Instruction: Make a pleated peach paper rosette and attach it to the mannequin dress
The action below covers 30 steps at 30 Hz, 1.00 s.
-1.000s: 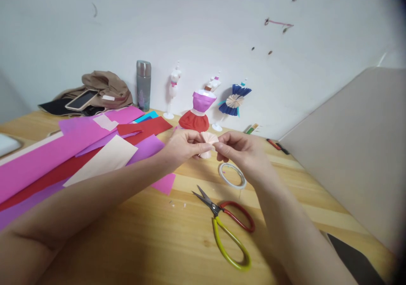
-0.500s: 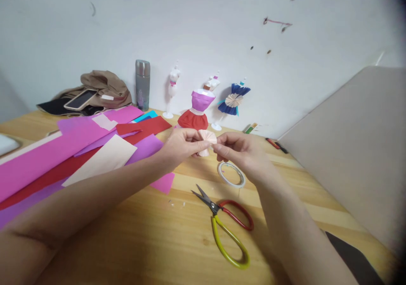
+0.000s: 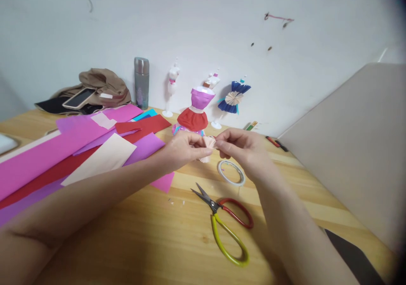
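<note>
Both hands meet above the wooden table [image 3: 152, 234], pinching a small pleated peach paper fan [image 3: 209, 143]. My left hand [image 3: 185, 148] grips its left side with closed fingers. My right hand [image 3: 242, 148] pinches its right side. Most of the fan is hidden between the fingers. Just below the right hand lies a roll of white tape [image 3: 231, 173]. Scissors [image 3: 226, 224] with one red and one yellow-green handle lie nearer to me, blades pointing left.
Sheets of pink, red, purple and peach paper [image 3: 72, 149] cover the table's left. Three small dress-form stands [image 3: 196, 109] with paper dresses line the wall, beside a steel flask [image 3: 141, 83]. A brown bag with a phone [image 3: 91, 92] lies at back left. A grey panel [image 3: 358, 149] stands right.
The fan has been squeezed narrower between both hands and sits slightly lower. The view has shifted a little; nothing on the table moved.
</note>
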Tool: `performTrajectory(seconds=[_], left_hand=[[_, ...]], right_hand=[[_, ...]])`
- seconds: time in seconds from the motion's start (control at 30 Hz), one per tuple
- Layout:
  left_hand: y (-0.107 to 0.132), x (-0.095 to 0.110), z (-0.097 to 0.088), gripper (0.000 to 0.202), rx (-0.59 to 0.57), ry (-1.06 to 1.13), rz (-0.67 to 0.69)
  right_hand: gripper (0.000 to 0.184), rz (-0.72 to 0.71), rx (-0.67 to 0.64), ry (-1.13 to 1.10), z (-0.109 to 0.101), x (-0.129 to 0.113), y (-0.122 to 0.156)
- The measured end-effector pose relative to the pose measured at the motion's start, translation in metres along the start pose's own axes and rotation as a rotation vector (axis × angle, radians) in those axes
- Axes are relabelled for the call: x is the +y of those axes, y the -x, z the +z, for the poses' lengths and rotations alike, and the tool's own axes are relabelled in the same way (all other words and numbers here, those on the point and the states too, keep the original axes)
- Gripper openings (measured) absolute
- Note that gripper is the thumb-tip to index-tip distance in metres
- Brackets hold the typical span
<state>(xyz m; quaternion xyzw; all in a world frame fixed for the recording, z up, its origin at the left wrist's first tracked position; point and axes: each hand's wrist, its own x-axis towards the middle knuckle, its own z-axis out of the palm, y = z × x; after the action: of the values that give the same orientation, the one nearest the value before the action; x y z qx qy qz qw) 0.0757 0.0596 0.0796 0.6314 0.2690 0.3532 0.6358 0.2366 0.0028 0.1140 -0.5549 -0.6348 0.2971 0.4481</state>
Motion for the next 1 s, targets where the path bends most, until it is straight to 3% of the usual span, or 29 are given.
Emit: performTrajectory(seconds=[0.27, 0.43, 0.63, 0.83, 1.0], left_hand=[[0.008, 0.005, -0.002, 0.014, 0.069, 0.13, 0.018], [0.005, 0.004, -0.001, 0.018, 0.064, 0.114, 0.036], [0.003, 0.002, -0.002, 0.014, 0.033, -0.065, 0.074], [0.002, -0.01, -0.005, 0.013, -0.092, -0.24, 0.242], [0.003, -0.013, -0.008, 0.019, -0.124, -0.316, 0.191]], right_hand=[[0.035, 0.023, -0.108, 0.03, 0.002, 0.004, 0.001], [0.023, 0.025, -0.16, 0.072, -0.002, 0.006, 0.0], [0.021, -0.081, 0.019, 0.015, -0.007, 0.001, 0.002], [0.013, -0.173, -0.016, 0.113, 0.007, 0.003, 0.004], [0.014, -0.344, 0.044, 0.259, 0.016, 0.003, 0.005]])
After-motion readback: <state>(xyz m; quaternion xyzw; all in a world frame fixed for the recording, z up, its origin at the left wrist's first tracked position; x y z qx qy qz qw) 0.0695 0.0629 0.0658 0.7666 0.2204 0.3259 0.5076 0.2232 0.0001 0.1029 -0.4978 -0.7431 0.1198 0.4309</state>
